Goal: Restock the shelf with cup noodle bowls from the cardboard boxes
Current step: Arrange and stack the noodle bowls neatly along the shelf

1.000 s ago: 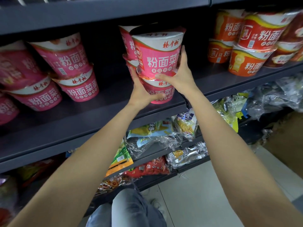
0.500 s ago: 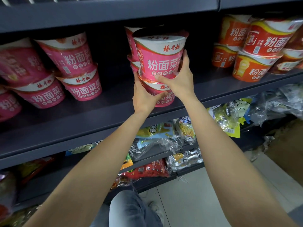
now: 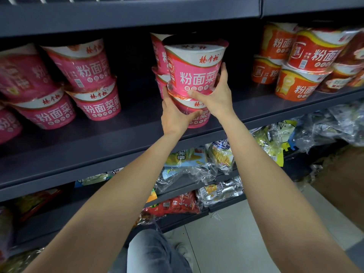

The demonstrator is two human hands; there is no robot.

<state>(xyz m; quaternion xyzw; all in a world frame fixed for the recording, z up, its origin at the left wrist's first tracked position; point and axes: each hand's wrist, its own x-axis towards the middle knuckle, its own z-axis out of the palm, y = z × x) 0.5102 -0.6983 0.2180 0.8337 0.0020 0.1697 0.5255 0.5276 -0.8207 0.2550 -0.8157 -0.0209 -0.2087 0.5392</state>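
The pink-and-white paper cup noodle bowl (image 3: 194, 67) is sitting atop another pink bowl (image 3: 194, 115) at twelve o'clock on the dark metal shelf (image 3: 118, 142), left hand (image 3: 174, 117) gripping the lower bowl and right hand (image 3: 215, 95) gripping the upper, likely steadying the stack.

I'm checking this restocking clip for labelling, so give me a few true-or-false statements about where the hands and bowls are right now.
1. The right hand grips the upper pink bowl of a stack of two. True.
2. The left hand hangs idle by the person's side. False: it holds the lower pink bowl of the same stack.
3. The orange bowls stand to the right of the held stack. True.
4. The held stack is on the floor. False: it stands at the front of the shelf, between the pink bowls at the left and the orange ones.
5. Below this shelf lie only more bowls. False: snack bags in clear wrap lie there.
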